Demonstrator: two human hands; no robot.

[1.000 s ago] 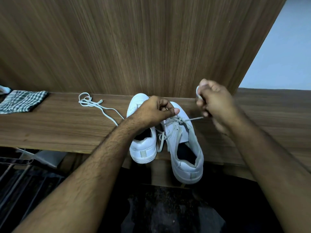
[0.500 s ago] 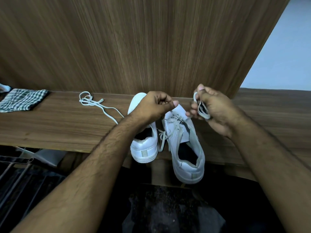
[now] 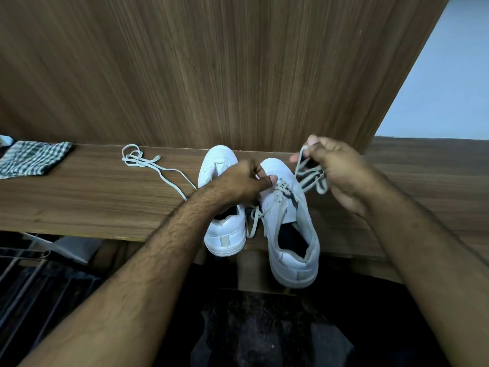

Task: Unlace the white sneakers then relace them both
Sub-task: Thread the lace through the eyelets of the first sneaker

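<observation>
Two white sneakers stand side by side on a wooden shelf (image 3: pixel 92 202), heels toward me. The left sneaker (image 3: pixel 225 234) has no lace. The right sneaker (image 3: pixel 291 234) is partly laced, and its heel hangs over the shelf edge. My left hand (image 3: pixel 243 181) lies over both toes with fingers curled, pinching at the lace near the right sneaker's front eyelets. My right hand (image 3: pixel 336 168) is raised to the right of that shoe and holds loops of its lace (image 3: pixel 309 178). A loose white lace (image 3: pixel 148 162) lies on the shelf to the left.
A checked cloth (image 3: pixel 31 160) lies at the shelf's far left. A tall wood panel (image 3: pixel 211 70) rises right behind the shoes. Below the shelf at left is a dark metal rack (image 3: pixel 31 276). A pale wall (image 3: pixel 444 88) shows at upper right.
My right hand first pulled the lace taut to the right, then gathered it into loops and moved slightly nearer the shoe. My left hand stayed over the toes.
</observation>
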